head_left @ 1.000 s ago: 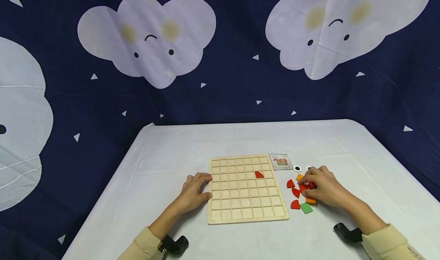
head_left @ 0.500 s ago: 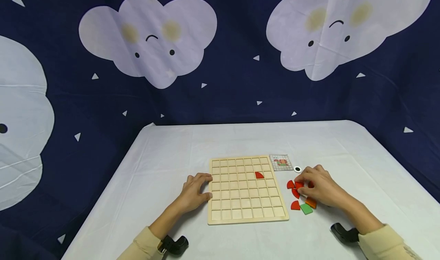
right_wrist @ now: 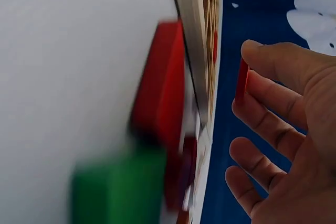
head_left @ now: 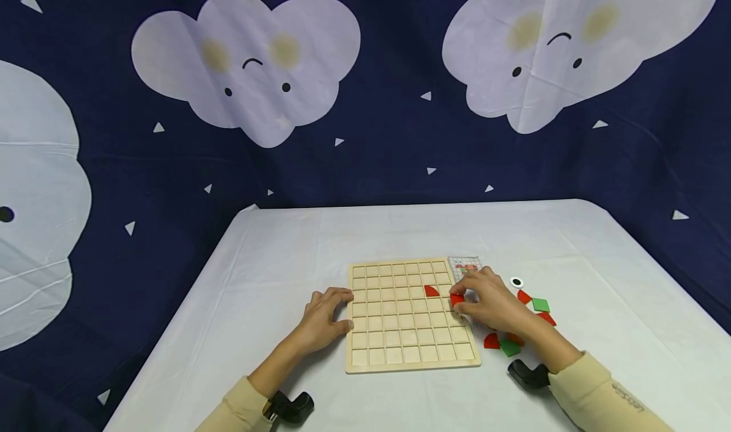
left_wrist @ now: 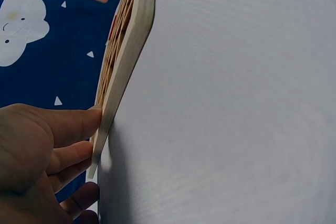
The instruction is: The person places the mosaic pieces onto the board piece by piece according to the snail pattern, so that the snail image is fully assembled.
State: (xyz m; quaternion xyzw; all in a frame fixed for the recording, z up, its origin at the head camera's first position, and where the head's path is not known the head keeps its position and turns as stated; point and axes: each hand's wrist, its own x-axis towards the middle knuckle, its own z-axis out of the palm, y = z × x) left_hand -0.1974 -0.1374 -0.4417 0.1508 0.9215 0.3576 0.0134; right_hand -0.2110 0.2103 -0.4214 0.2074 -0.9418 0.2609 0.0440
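In the head view my left hand (head_left: 320, 318) rests with thumb and fingertips against the left edge of a wooden grid board (head_left: 394, 368). The left wrist view shows the thumb and fingers spread along the board's side (left_wrist: 131, 51). A red tile (head_left: 456, 299), partly covered by fingers, is pinched between thumb and fingertips of my right hand (head_left: 491, 302). It hangs over the board's right border. Seen from the right wrist, the tile (right_wrist: 242, 81) is edge-on and held off the board. One red quarter-round tile (head_left: 431, 290) lies in a grid cell at upper right.
A pattern card (head_left: 465, 265) lies beside the board's upper right corner, partly behind my right hand. Right of the board are loose red tiles (head_left: 491, 341), green tiles (head_left: 540, 305) and a white disc with a black dot (head_left: 516, 282). My right forearm covers part of them.
My right hand has picked a red tile from the loose pieces and carried it left to the board's right border. The left hand has stayed against the board.
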